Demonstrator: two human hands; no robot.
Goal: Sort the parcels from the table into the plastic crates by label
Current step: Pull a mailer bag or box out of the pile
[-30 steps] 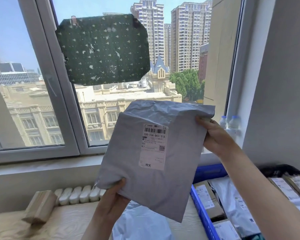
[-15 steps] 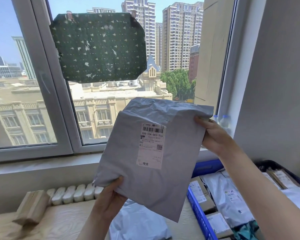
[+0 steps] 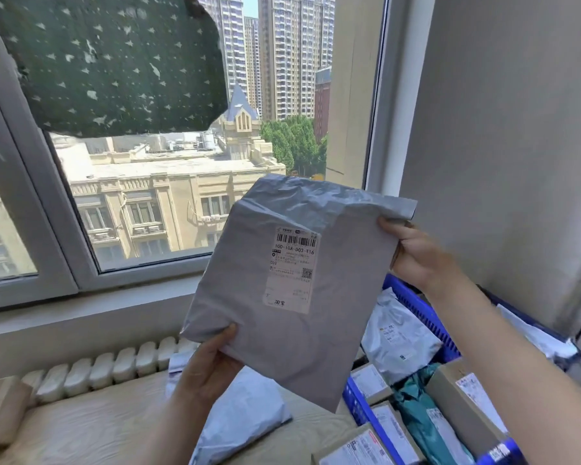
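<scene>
Both hands hold a grey poly mailer up in the air, face toward the camera, above the right end of the table and partly in front of the blue plastic crate. The left hand pinches the lower left corner, thumb on the front and fingers hidden behind. The right hand grips the upper right edge the same way. The shipping label faces the camera and reads 100-10A-D03-T16, with D03 printed again below.

This looks like the label-reading step, with the parcel lifted but not yet sorted. A white poly mailer still lies on the table below it. The blue crate already holds cardboard boxes and bags, and a darker crate stands beyond it by the wall. Next the code must be matched to a crate. No crate marking is visible, so I cannot tell which one fits.
</scene>
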